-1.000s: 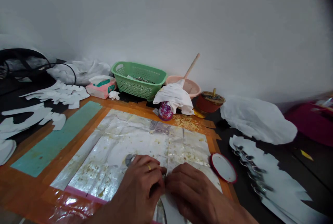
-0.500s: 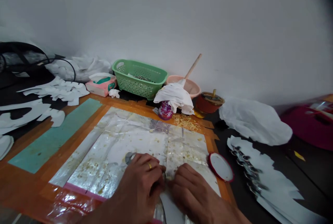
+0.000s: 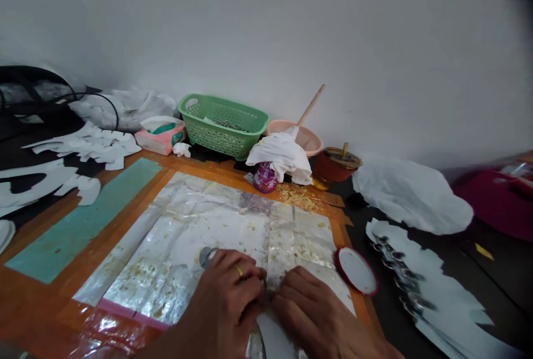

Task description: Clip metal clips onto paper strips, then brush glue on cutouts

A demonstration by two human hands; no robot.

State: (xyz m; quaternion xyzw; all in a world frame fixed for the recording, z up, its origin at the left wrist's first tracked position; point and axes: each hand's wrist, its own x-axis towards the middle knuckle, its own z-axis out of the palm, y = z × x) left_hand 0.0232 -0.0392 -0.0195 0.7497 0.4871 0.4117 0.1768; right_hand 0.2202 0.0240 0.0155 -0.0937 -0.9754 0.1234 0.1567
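Observation:
My left hand [image 3: 220, 306], with a gold ring, is curled around a metal tool whose round grey end [image 3: 205, 257] sticks out past the fingers. My right hand [image 3: 312, 314] lies close beside it, its fingertips meeting at a small metal tip [image 3: 265, 285] between the hands. Under both hands is a crinkled, crumb-strewn silvery sheet [image 3: 216, 220]. A white strip [image 3: 270, 339] runs out beneath them toward me. The tool's middle is hidden by my fingers.
A green plastic basket [image 3: 222, 125], a pink bowl [image 3: 306, 138] and a white cloth [image 3: 281, 158] stand along the wall. A red-rimmed white lid [image 3: 357, 271] lies right of the sheet. Ragged white cut sheets with metal rings [image 3: 433, 287] lie further right.
My hands stay together at the same spot, with only small finger shifts. The whole view has tilted slightly as my head moved.

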